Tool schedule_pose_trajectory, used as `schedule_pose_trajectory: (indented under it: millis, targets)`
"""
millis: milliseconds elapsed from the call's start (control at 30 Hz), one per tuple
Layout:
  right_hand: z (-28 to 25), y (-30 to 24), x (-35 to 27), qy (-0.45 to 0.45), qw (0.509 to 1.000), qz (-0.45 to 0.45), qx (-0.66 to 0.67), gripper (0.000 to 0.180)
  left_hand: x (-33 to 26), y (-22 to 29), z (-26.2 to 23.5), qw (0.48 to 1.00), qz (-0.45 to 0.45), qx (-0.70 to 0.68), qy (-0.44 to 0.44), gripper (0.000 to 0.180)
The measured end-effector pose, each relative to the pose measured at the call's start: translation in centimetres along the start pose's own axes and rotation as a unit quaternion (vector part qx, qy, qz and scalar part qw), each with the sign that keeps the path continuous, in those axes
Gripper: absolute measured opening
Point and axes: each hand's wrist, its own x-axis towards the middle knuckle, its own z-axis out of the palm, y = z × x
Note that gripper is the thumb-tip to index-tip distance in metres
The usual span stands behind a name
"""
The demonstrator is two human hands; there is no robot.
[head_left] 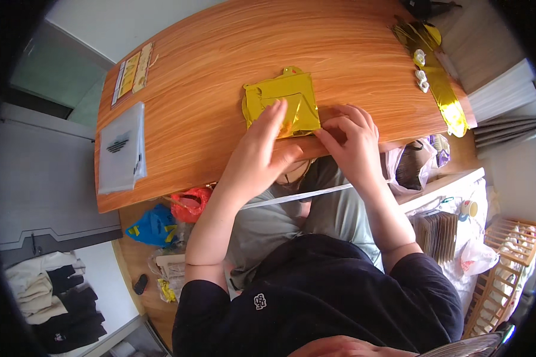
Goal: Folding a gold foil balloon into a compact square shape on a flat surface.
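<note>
A shiny gold foil piece (283, 98), folded into a rough square with rounded tabs at its far edge, lies near the front edge of the wooden table. My left hand (257, 156) rests its straight fingers on the near left part of the foil, thumb spread apart from them. At the near right corner of the foil is my right hand (354, 143), fingers bent and the thumb and forefinger closed on that corner. The undersides of both hands are hidden.
A stack of clear plastic bags (122, 149) lies at the table's left, below a flat printed packet (133, 74). Long gold foil strips (443, 95) and small white bundles (421, 80) sit at the right end. Red (190, 204) and blue bags (153, 226) are below the table.
</note>
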Motion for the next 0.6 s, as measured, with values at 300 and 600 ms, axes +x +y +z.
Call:
schedule_pose_trajectory:
  millis: [300, 600]
  targets:
    - [0.1, 0.0, 0.4, -0.031, 0.998, 0.048, 0.012, 0.022, 4.9, -0.9, -3.2, 0.978, 0.025, 0.204, 0.038, 0.057]
    - [0.4, -0.3, 0.8, -0.059, 0.997, 0.045, -0.003, 0.02, 7.0, -4.5, -0.6, 0.933, 0.117, 0.291, -0.177, 0.07]
